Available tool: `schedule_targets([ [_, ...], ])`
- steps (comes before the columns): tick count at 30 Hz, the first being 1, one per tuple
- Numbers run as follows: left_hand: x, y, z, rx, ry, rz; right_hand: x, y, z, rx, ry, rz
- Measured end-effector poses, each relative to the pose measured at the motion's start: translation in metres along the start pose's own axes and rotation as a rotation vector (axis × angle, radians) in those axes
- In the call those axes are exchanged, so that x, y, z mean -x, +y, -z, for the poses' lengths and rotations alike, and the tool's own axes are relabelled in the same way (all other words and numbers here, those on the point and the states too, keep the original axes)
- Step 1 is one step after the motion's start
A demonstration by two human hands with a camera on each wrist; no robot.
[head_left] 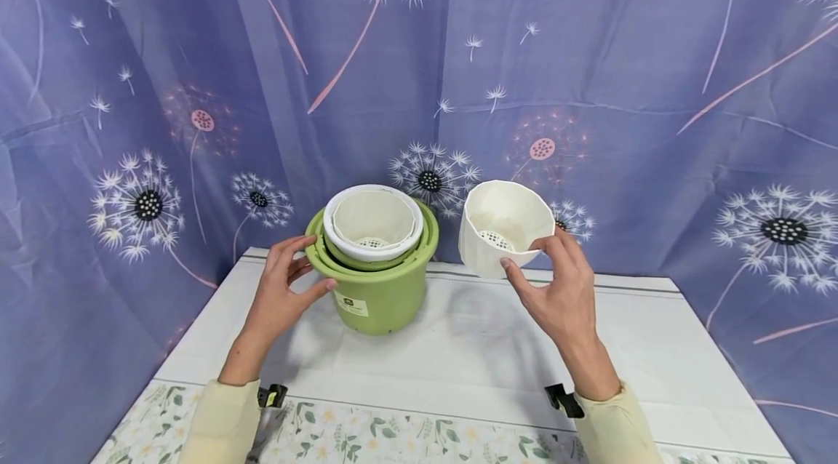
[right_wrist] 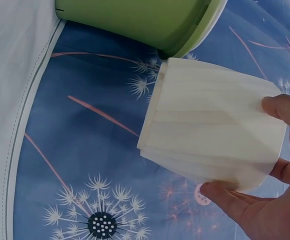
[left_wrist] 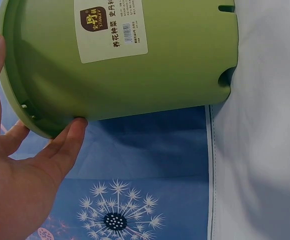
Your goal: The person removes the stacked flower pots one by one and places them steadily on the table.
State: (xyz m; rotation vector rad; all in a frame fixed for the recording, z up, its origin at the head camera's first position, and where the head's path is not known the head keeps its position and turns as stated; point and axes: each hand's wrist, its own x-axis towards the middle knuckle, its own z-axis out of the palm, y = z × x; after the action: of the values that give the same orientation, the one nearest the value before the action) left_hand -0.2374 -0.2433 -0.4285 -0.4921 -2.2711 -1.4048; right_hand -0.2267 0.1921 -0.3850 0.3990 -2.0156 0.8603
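In the head view, a large green flower pot (head_left: 393, 297) stands upright, holding a nested stack. A white pot rim (head_left: 373, 254) sits in it, with a cream faceted pot (head_left: 374, 213) innermost. My left hand (head_left: 278, 293) grips the green pot's rim from the left, thumb at the front and fingers round the side. To the right, my right hand (head_left: 559, 286) pinches the rim of another cream faceted pot (head_left: 473, 253), raised over the table and tilted with its opening towards me. Drainage holes show in its bottom. The right wrist view shows this pot's outer wall (right_wrist: 210, 120).
A white table cover (head_left: 406, 369) lies beneath, with a floral band (head_left: 386, 438) along the near side. Close behind the pots hangs a blue curtain (head_left: 262, 13) with dandelion prints. A paper label (left_wrist: 112, 30) is stuck on the green pot.
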Motion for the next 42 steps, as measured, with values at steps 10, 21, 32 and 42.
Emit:
schedule_targets([
  [10,-0.004,-0.001,-0.005,0.035,0.011,-0.017,-0.003,0.008,0.002,0.026,-0.033,0.014],
  [21,0.002,0.000,0.000,0.008,0.005,0.003,0.008,0.014,-0.004,0.049,-0.114,-0.021],
  [32,0.003,0.000,0.002,-0.006,-0.003,0.004,0.015,0.020,-0.011,0.074,-0.166,-0.034],
  [42,0.000,0.002,0.000,0.019,-0.002,-0.002,0.016,0.028,-0.016,0.114,-0.197,-0.017],
])
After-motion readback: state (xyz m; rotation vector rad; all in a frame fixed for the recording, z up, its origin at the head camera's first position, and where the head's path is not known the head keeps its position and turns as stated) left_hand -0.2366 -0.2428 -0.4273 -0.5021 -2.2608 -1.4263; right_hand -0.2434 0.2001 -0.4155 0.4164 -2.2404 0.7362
